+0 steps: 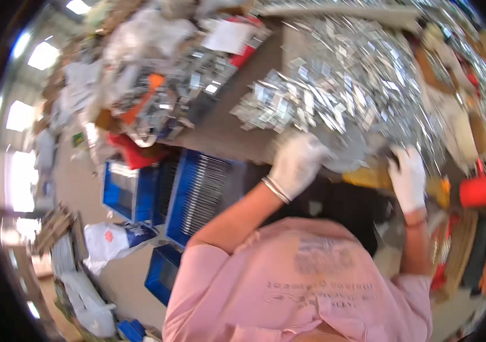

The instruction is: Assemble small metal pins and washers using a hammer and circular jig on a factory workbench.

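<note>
Table [229, 134]: gloved hands [297, 165] on metal pieces [334, 85]

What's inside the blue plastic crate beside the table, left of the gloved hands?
The blue plastic crate holds rows of thin shiny metal strips; anything beneath them is covered.

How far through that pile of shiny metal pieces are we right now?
Done: a blue crate below the table edge already holds rows of stacked pieces. In hand: both gloved hands, left hand and right hand, are at the near edge of the metal pieces. Left: a large heap covers the table.
</note>
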`<action>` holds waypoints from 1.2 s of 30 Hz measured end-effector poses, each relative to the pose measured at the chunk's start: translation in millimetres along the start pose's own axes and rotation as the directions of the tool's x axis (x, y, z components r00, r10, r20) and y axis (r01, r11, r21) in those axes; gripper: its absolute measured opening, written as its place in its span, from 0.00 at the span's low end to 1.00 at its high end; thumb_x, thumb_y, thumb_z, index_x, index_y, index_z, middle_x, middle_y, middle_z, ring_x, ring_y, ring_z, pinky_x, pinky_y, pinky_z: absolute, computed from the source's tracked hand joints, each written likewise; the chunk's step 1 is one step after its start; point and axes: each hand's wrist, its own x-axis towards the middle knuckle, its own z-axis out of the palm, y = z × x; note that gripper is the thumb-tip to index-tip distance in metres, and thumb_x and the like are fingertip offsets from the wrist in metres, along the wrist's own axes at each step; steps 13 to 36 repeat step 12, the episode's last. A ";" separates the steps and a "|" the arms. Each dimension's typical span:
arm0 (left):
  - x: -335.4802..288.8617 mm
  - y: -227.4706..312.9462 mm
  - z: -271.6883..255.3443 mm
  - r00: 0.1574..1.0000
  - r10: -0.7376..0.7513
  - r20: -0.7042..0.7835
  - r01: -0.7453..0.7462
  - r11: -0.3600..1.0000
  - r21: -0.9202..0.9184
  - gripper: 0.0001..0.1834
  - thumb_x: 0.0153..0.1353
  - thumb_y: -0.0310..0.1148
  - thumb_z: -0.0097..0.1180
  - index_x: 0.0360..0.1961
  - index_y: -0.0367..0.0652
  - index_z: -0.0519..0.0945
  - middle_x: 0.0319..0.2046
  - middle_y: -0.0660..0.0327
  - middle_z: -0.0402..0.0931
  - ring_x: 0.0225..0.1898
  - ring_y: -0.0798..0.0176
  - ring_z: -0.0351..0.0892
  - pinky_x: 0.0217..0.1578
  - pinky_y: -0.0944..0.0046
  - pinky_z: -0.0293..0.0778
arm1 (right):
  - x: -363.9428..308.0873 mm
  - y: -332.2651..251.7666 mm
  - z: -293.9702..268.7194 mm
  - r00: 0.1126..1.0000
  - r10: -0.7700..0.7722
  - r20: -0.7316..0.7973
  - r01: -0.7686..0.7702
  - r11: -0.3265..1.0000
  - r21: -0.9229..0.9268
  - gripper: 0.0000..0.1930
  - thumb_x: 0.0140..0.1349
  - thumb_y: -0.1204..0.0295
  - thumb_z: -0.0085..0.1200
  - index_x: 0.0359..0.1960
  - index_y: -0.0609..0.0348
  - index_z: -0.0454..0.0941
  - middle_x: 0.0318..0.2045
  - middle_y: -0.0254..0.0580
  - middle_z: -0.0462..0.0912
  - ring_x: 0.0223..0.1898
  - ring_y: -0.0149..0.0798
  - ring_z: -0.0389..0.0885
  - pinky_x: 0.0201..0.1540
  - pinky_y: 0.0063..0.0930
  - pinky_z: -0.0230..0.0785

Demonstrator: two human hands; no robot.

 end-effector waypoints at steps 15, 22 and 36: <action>-4.2 -7.4 9.0 1.000 -0.029 0.004 0.029 0.996 -0.082 0.08 0.56 0.27 0.70 0.38 0.49 0.87 0.34 0.59 0.79 0.38 0.49 0.81 0.39 0.52 0.77 | -13.0 -65.3 -27.3 0.989 0.036 0.145 -0.086 0.931 0.355 0.22 0.64 0.69 0.69 0.59 0.62 0.82 0.57 0.59 0.84 0.61 0.52 0.84 0.63 0.37 0.76; -4.2 -7.4 9.0 1.000 -0.029 0.004 0.029 0.996 -0.082 0.08 0.56 0.27 0.70 0.38 0.49 0.87 0.34 0.59 0.79 0.38 0.49 0.81 0.39 0.52 0.77 | -13.0 -65.3 -27.3 0.989 0.036 0.145 -0.086 0.931 0.355 0.22 0.64 0.69 0.69 0.59 0.62 0.82 0.57 0.59 0.84 0.61 0.52 0.84 0.63 0.37 0.76; -4.2 -7.4 9.0 1.000 -0.029 0.004 0.029 0.996 -0.082 0.08 0.56 0.27 0.70 0.38 0.49 0.87 0.34 0.59 0.79 0.38 0.49 0.81 0.39 0.52 0.77 | -13.0 -65.3 -27.3 0.989 0.036 0.145 -0.086 0.931 0.355 0.22 0.64 0.69 0.69 0.59 0.62 0.82 0.57 0.59 0.84 0.61 0.52 0.84 0.63 0.37 0.76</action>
